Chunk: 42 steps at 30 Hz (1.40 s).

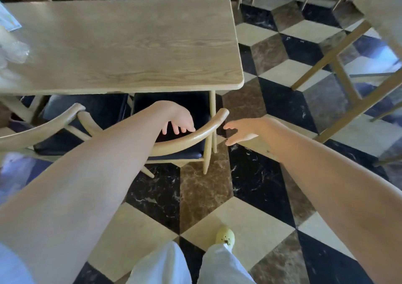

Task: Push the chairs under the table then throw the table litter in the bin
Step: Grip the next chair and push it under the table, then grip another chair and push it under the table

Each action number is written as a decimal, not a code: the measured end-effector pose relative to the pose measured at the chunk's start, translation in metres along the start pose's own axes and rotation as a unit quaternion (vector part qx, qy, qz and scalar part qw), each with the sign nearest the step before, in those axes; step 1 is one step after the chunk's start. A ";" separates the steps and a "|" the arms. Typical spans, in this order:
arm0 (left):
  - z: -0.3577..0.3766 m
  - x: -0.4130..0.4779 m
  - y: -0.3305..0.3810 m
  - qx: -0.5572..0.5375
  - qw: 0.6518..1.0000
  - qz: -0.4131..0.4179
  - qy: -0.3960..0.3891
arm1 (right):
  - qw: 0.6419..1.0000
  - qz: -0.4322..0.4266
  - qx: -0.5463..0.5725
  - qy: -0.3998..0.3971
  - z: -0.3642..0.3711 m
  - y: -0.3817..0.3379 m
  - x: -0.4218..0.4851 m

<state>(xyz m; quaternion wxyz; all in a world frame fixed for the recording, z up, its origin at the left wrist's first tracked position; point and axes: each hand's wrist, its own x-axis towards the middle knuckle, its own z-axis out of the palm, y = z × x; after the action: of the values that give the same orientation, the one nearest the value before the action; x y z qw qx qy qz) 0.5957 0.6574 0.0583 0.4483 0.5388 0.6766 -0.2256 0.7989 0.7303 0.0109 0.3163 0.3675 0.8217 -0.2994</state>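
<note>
A light wooden table (134,44) stands ahead of me. Two wooden chairs with dark seat cushions sit at its near side. The right chair (191,135) has its seat partly under the tabletop. My left hand (180,120) hangs over that chair's curved backrest, fingers spread and pointing down, holding nothing. My right hand (243,129) hovers just past the backrest's right end, fingers apart, not touching it. The left chair (43,127) stands beside it, also partly under the table. Clear plastic litter (13,48) lies at the table's far left edge, blurred.
Another wooden table (339,66) stands at the right, its legs angled across the chequered tile floor (261,196). More chair legs line the far side at the top. My white trousers and a yellow shoe (225,237) show at the bottom.
</note>
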 end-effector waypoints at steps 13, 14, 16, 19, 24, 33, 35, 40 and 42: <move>-0.090 0.028 0.084 -0.032 0.999 0.008 0.020 | 0.998 0.024 0.050 0.022 -0.095 0.128 -0.010; -0.098 0.035 0.086 -0.033 0.999 0.008 0.022 | 0.999 0.023 0.045 0.021 -0.103 0.133 -0.004; -0.116 0.054 0.092 -0.036 0.999 0.011 0.024 | 0.999 0.020 0.032 0.019 -0.124 0.145 0.009; -0.148 0.084 0.102 -0.048 0.998 0.011 0.024 | 1.000 0.011 0.005 0.012 -0.158 0.163 0.032; -0.207 0.126 0.117 -0.092 0.995 -0.009 0.047 | 0.999 0.001 -0.032 -0.012 -0.224 0.193 0.071; -0.315 0.191 0.136 -0.182 0.980 -0.009 0.081 | 0.995 -0.038 -0.084 -0.027 -0.354 0.240 0.152; -0.340 0.210 0.138 -0.193 0.978 -0.015 0.080 | 0.994 -0.049 -0.093 -0.035 -0.384 0.249 0.178; -0.407 0.261 0.142 -0.264 0.955 -0.055 0.123 | 0.983 -0.094 -0.154 -0.036 -0.469 0.272 0.244; -0.432 0.278 0.145 -0.288 0.945 -0.073 0.136 | 0.978 -0.117 -0.167 -0.039 -0.505 0.279 0.263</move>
<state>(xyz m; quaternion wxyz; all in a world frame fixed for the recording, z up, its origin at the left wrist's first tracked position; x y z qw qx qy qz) 0.5688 1.1903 0.0625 0.4704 0.3615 0.8047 0.0216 0.7296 1.3585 0.0576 0.3679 0.1994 0.8843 -0.2071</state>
